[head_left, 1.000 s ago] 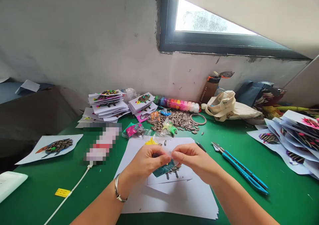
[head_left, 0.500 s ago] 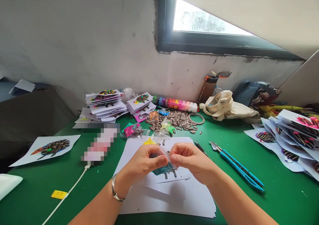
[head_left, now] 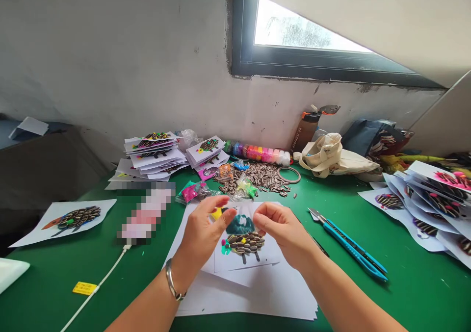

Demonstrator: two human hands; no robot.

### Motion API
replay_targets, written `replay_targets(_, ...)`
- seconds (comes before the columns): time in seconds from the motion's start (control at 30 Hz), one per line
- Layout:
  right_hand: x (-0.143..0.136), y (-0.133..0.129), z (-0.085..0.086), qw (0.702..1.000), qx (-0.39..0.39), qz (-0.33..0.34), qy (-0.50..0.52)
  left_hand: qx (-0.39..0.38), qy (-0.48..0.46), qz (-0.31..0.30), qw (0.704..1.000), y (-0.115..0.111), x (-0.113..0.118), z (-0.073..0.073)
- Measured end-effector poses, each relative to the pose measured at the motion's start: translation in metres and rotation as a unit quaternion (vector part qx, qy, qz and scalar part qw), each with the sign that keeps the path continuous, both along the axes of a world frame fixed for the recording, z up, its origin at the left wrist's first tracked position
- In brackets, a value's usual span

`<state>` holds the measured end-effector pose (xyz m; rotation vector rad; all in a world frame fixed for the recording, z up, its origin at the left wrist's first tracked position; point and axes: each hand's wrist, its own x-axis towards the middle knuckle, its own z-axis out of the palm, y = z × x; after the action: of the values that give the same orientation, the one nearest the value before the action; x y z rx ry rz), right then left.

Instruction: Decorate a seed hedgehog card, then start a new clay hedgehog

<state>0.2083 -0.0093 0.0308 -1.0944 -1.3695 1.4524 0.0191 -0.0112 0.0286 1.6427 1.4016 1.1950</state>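
Observation:
A small clear bag of dark teal clay (head_left: 239,224) hangs from my right hand (head_left: 277,226), whose thumb and forefinger pinch its edge. On the other side, my left hand (head_left: 206,226) has its thumb and forefinger apart, with the thumb tip close to the bag; I cannot tell whether they touch. Below the bag, a paper card (head_left: 228,262) bears an animal figure made of striped sunflower seeds (head_left: 245,243), with green, pink and yellow clay bits and dark legs. The card lies on a stack of white paper (head_left: 253,297). Yellow clay (head_left: 216,214) shows behind my left fingers.
Loose sunflower seeds (head_left: 267,177) and bagged clay (head_left: 193,191) lie at the back. Finished cards are stacked at left (head_left: 158,163) and right (head_left: 436,199). A blue utility knife (head_left: 351,243) lies right of my hands. A bottle (head_left: 307,128) and cloth bag (head_left: 331,158) stand by the wall.
My left hand has come away to the left and its fingers have spread. The bag of teal clay now hangs from my right hand, and more of the seed figure shows.

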Motion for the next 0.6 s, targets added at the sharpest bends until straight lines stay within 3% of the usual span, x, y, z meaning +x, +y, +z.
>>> replay_targets(0.07, -0.001, -0.001, -0.003, 0.997, 0.052, -0.030, -0.040, 0.051, 0.040, 0.023, 0.998, -0.003, 0.001, 0.001)
replay_targets(0.13, -0.003, -0.003, -0.007, 0.990, 0.110, -0.029, -0.079, 0.053, 0.055, -0.019, 0.997, -0.006, 0.004, 0.002)
replay_targets(0.23, -0.009, -0.007, -0.010, 0.977, 0.173, -0.007, -0.122, -0.011, 0.041, -0.083, 0.996, -0.008, 0.010, 0.003)
replay_targets(0.3, -0.012, -0.009, -0.010, 0.975, 0.180, 0.001, -0.133, -0.054, 0.012, -0.094, 0.994, -0.008, 0.013, 0.004)
replay_targets(0.47, -0.012, -0.008, -0.007, 0.980, 0.131, -0.039, -0.144, -0.074, 0.009, -0.064, 0.995, -0.010, 0.014, 0.007)
replay_targets(0.6, -0.008, -0.005, -0.012, 0.948, 0.213, -0.100, -0.215, -0.030, 0.071, -0.026, 0.997, -0.012, 0.015, 0.004)
